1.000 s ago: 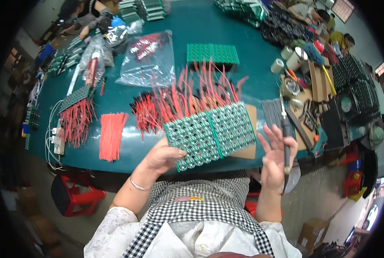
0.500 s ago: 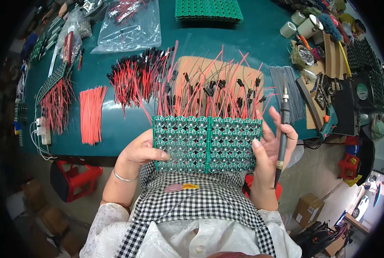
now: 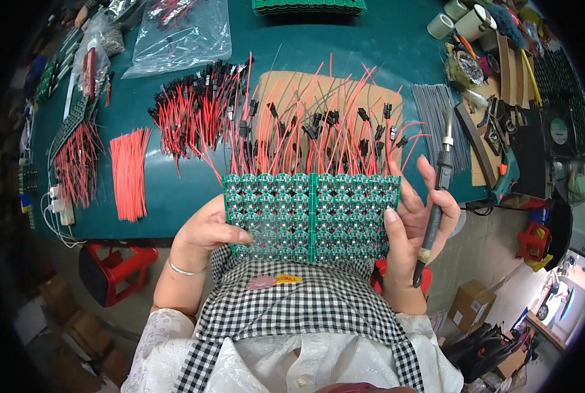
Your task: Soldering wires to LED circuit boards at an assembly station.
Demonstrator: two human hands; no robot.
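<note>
Between my hands is a green circuit board panel (image 3: 312, 219), made of two halves covered in rows of small round boards. Red and dark wires with black connectors (image 3: 331, 120) fan out from its far edge. My left hand (image 3: 210, 226) grips the left edge, thumb on top. My right hand (image 3: 413, 223) holds the right edge with its thumb on the face. A soldering iron (image 3: 441, 177) rests between the fingers of that same hand, its metal tip pointing away from me. The fingers under the panel are hidden.
Brown cardboard (image 3: 263, 98) lies beyond the panel on the green table (image 3: 194, 216). Left are red wires (image 3: 130, 173) and a heap of connector leads (image 3: 194, 105). Grey wires (image 3: 439, 111) lie right, near a glue gun (image 3: 505, 180). More panels (image 3: 309, 6) are stacked at the back.
The table's contents have shifted slightly up and left in the picture. The panel stays in both hands, and the iron sits slightly farther right.
</note>
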